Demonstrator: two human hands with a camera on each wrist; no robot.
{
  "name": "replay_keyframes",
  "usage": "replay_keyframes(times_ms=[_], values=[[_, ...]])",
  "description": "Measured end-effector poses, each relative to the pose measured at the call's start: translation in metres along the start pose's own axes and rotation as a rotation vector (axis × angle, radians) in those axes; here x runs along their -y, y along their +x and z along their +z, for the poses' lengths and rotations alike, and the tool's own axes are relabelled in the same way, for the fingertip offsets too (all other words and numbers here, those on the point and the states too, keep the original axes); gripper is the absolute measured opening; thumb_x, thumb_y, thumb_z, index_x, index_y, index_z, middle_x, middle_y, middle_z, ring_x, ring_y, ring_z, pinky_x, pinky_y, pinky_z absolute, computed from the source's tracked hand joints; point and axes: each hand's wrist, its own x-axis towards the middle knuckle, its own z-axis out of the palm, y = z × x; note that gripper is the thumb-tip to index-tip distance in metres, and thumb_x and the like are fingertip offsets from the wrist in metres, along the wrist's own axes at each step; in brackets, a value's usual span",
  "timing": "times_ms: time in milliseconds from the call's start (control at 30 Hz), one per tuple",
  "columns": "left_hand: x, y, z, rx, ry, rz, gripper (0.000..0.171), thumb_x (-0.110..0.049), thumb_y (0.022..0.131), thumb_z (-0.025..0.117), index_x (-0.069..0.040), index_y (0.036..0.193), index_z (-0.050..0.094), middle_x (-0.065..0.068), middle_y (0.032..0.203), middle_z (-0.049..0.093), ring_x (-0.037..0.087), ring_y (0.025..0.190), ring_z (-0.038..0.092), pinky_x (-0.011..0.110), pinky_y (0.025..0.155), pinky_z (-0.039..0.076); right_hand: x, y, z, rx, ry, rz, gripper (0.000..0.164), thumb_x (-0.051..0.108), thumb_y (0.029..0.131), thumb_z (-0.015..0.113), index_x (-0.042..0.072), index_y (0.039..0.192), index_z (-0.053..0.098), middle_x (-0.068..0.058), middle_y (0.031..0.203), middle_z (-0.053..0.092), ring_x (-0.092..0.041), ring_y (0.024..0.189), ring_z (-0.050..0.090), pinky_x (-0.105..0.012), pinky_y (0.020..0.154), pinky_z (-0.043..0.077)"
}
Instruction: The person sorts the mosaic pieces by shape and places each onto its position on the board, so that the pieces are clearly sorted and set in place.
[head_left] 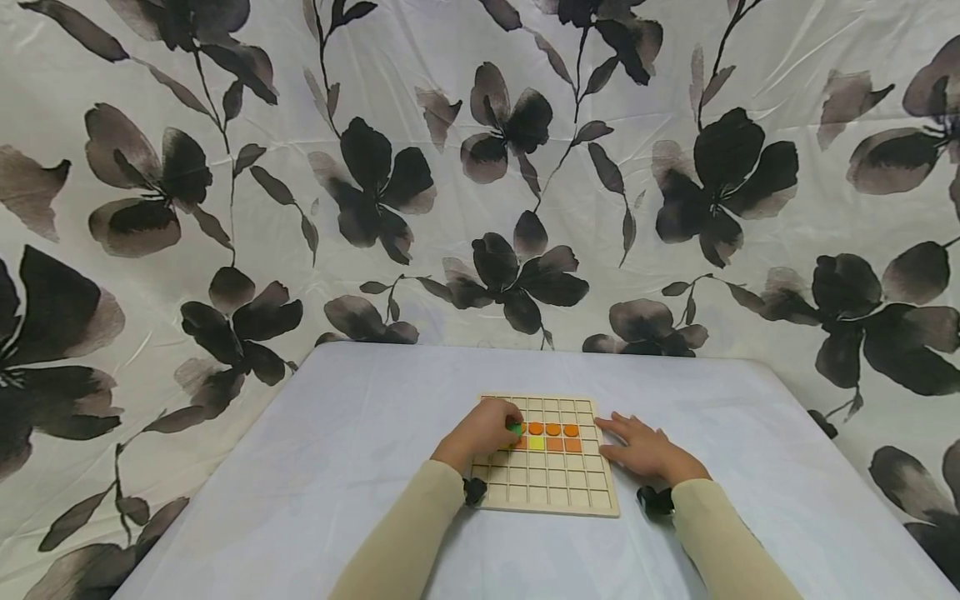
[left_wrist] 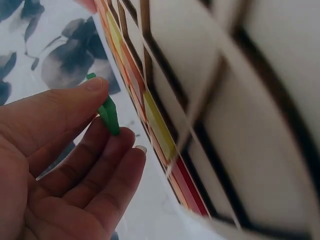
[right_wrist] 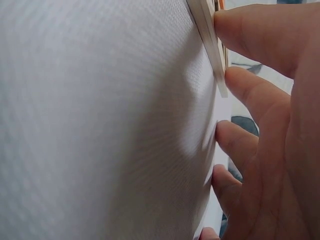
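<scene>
A wooden grid board (head_left: 544,498) lies on the white-covered table. Over its left side, my left hand (head_left: 487,429) pinches a small green piece (left_wrist: 109,111) between thumb and fingers; in the left wrist view the piece is apart from the board. One row of cells holds several orange round pieces (head_left: 552,430). The row below has square tiles, among them a yellow tile (head_left: 536,443) and orange tiles (head_left: 573,445). A red tile (left_wrist: 189,185) shows in the left wrist view. My right hand (head_left: 643,448) has its fingers spread, thumb and forefinger touching the board's right edge.
A white cloth (head_left: 337,433) covers the table. Behind it hangs a floral curtain (head_left: 420,50) with dark flowers. A dark wrist device (head_left: 475,491) sits at the left cuff, another dark wrist device (head_left: 656,502) at the right cuff.
</scene>
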Motion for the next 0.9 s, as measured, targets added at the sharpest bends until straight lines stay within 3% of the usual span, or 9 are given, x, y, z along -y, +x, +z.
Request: replay_keyframes(times_ms=[167,633,900], values=[[-0.011,0.006,0.008,0.015,-0.016,-0.025,0.026,-0.008,0.085,0.071,-0.006,0.111,0.071,0.004,0.105,0.068,0.014,0.091,0.057,0.03,0.084,0.05,0.001,-0.001,-0.001,0.007,0.005,0.005,0.06,0.046,0.094,0.054,0.022,0.148,0.04,-0.019,0.157,0.027,-0.047,0.145,0.016,-0.074,0.108,0.008],[-0.039,0.017,0.017,0.073,-0.01,0.006,0.025,-0.012,0.086,0.072,-0.008,0.11,0.072,0.0,0.103,0.068,0.009,0.088,0.057,0.022,0.08,0.049,0.003,-0.003,-0.004,0.017,0.005,0.006,0.06,0.046,0.094,0.053,0.023,0.148,0.04,-0.019,0.157,0.027,-0.048,0.145,0.016,-0.074,0.108,0.008],[-0.051,0.027,0.026,0.103,-0.004,-0.003,0.026,-0.012,0.085,0.074,-0.009,0.11,0.072,-0.001,0.104,0.07,0.01,0.09,0.059,0.026,0.086,0.051,0.002,-0.003,-0.003,0.021,0.004,0.0,0.061,0.046,0.094,0.054,0.023,0.148,0.04,-0.02,0.157,0.027,-0.048,0.144,0.017,-0.075,0.107,0.008]])
